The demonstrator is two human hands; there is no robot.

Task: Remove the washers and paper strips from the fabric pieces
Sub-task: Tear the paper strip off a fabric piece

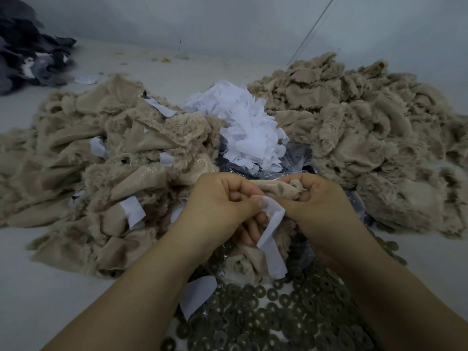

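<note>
Tan plush fabric, one small furry piece [274, 190], is bunched between both hands near the middle of the view. The left hand [222, 198] has its thumb and curled fingers [262, 202] pinching the upper end of a white paper strip [272, 239], which hangs down and bends over the fabric toward the lower right. The right hand [321, 203] is closed around the fabric's other end, its fingers folded in and a tuft of fur showing above its thumb.

Just below the hands lies a spread of dull grey round metal washers [278, 315], each with a centre hole, partly on clear crinkled plastic. A loose white paper slip [197, 292] rests at the washers' left edge, beside the left forearm.

Beyond the hands sits a heap of white paper strips [248, 127], between two larger piles. The left pile of tan fur pieces [101, 168] shows several white strips among its folds. The right pile of tan fur pieces [367, 127] shows none that I can make out. Everything rests on a pale grey surface [38, 287], and dark grey fabric [22, 51] is stacked at the far left corner.
</note>
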